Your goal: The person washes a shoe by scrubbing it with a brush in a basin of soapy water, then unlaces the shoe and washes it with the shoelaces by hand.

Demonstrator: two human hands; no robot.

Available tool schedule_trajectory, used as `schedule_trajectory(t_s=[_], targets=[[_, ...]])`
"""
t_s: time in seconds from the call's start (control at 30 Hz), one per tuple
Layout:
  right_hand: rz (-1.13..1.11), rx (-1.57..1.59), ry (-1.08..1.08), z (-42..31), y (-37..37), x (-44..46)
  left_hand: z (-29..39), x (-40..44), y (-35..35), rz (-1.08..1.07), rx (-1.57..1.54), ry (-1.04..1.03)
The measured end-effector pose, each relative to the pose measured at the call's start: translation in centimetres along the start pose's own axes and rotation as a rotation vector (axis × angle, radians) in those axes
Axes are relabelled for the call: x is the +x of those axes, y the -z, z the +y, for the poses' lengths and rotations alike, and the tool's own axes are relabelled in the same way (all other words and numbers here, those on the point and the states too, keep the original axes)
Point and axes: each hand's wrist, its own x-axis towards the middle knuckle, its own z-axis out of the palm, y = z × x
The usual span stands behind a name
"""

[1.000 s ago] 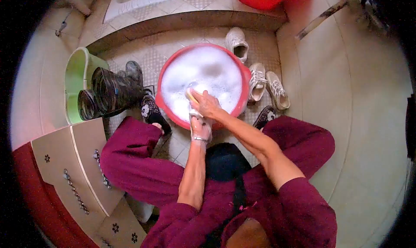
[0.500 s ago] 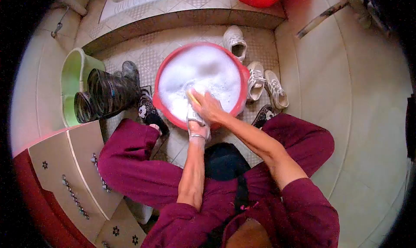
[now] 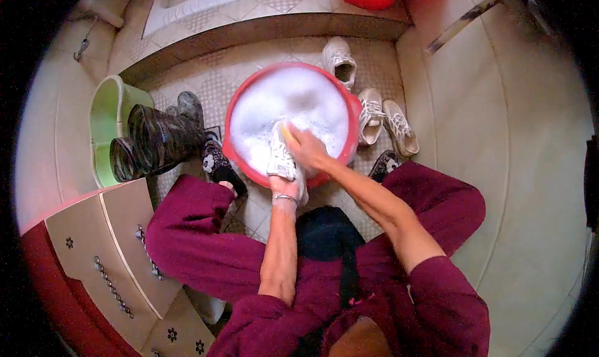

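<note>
A red basin (image 3: 354,123) full of white suds stands on the tiled floor before me. At its near rim my left hand (image 3: 285,187) is inside the opening of a wet white shoe (image 3: 282,157), whose laces face up and whose toe points away over the foam. My right hand (image 3: 306,148) is closed on a yellow brush (image 3: 288,134) and presses it against the right side of the shoe near the toe. Its fingertips are partly hidden.
White shoes (image 3: 370,117) stand right of the basin, another (image 3: 339,60) behind it. Dark boots (image 3: 159,135) lean by a green tub (image 3: 103,129) at the left. A drawer cabinet (image 3: 118,251) is at the lower left, a raised step (image 3: 268,29) at the back.
The white shoe has come up out of the suds, so its laces and toe show. My right hand has shifted slightly right with the brush.
</note>
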Motion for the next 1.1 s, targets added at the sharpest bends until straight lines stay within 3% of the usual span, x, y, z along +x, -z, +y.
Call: schedule_trajectory(t_s=[0.07,0.13,0.2,0.27,0.37,0.5,0.57,0.63,0.7,0.73,0.77,0.8,0.87,0.9,0.93,0.97,1.0,1.1], targets=[[0.014,-0.043,0.25,0.6,-1.8,-5.4,0.1,-0.4,0.0,0.089,0.054,0.07],[0.04,-0.063,0.324,-0.2,-1.7,-8.6,-0.4,-1.4,-0.5,0.211,0.428,-0.081],[0.048,-0.064,0.375,0.4,-1.9,-6.0,-0.5,-0.8,0.8,0.026,0.031,0.049],[0.122,-0.306,0.28,-0.4,-1.1,-1.9,-1.5,-1.0,-0.5,0.071,0.088,0.031],[0.185,-0.414,0.217,-1.3,-0.4,1.1,-0.9,-0.6,0.5,-0.027,0.129,0.006],[0.098,-0.235,0.253,0.8,-2.6,-4.7,-0.5,-1.1,-0.2,0.178,0.128,0.026],[0.077,-0.206,0.514,1.7,-2.3,-7.7,-0.3,-0.9,1.0,0.184,0.195,-0.015],[0.09,-0.237,0.517,1.1,-0.9,-7.7,-0.3,-1.0,1.0,0.025,0.037,0.031],[0.211,-0.364,0.595,2.2,-1.3,-3.9,-0.4,-1.0,0.8,0.045,-0.042,-0.008],[0.195,-0.412,0.273,2.9,-1.8,-1.5,-0.2,-1.2,0.7,0.072,-0.118,-0.045],[0.187,-0.103,0.006,-1.1,1.2,-2.1,0.4,-1.4,1.2,0.077,-0.195,0.006],[0.184,-0.094,0.013,-0.3,0.5,-1.4,1.0,-2.2,0.9,0.077,-0.187,-0.002],[0.255,0.318,0.186,2.2,-1.8,0.4,2.2,-3.4,-0.3,-0.254,-0.486,0.14],[0.245,0.372,0.321,2.3,-2.6,-0.7,2.6,-3.4,0.2,-0.179,-0.358,-0.009],[0.242,0.371,0.324,2.3,-3.2,-2.1,2.8,-2.8,0.8,-0.181,-0.358,-0.013],[0.147,0.321,0.282,2.5,-3.8,-3.7,3.0,-2.1,1.5,-0.057,-0.272,-0.142],[0.055,0.272,0.237,2.6,-4.5,-5.4,3.2,-1.5,2.1,0.041,-0.175,-0.176],[-0.02,0.517,0.18,4.0,-6.0,-7.4,2.5,-1.8,1.9,0.263,0.019,-0.202]])
